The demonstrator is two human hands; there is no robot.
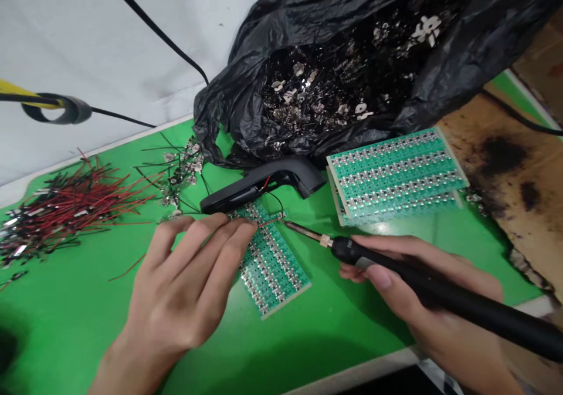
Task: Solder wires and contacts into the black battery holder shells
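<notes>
My right hand [409,280] grips a black soldering iron [440,292] like a pen, its metal tip [292,226] touching the top corner of a green circuit board panel [270,260]. My left hand [193,277] rests on the board's left side, fingertips pinching a thin red wire [266,222] held at the tip. A black plastic housing [264,184] with red and black leads lies just behind the board.
A black plastic bag [352,60] full of small metal spring contacts sits at the back. More green panels [396,175] are stacked to the right. Red and black wires [65,207] are piled at the left. The bench at the right has scorch marks [505,154].
</notes>
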